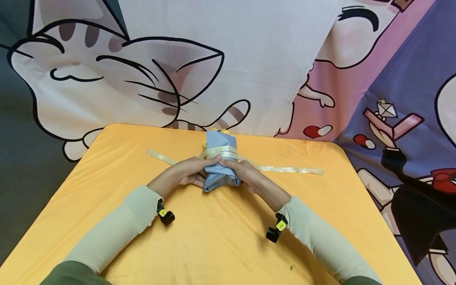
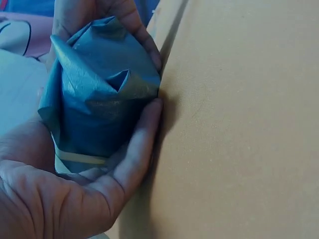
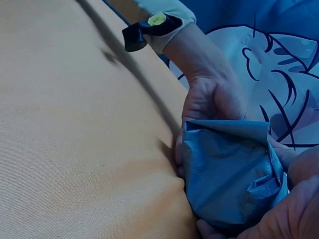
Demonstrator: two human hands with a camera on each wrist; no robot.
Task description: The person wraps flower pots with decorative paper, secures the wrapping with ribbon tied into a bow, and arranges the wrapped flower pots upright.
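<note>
A small bouquet wrapped in blue paper (image 1: pixel 221 174) lies near the middle of the table, with yellow flowers (image 1: pixel 224 131) showing at its far end. Pale yellow ribbon (image 1: pixel 221 150) crosses the wrapping, its two tails spread out to either side. My left hand (image 1: pixel 192 170) grips the bouquet from the left, thumb on top and fingers curling beneath. From the right, my right hand (image 1: pixel 247 174) holds it likewise, the two thumbs almost meeting just below the ribbon. Folded, creased paper (image 2: pixel 109 74) closes the near end in the left wrist view.
A yellow cloth (image 1: pixel 221 241) covers the table. Behind it hangs a white backdrop (image 1: pixel 263 71) with a cartoon cat, and a pink and purple printed cloth (image 1: pixel 399 79) stands along the right. Black wrist cameras (image 1: pixel 166 217) sit on both sleeves.
</note>
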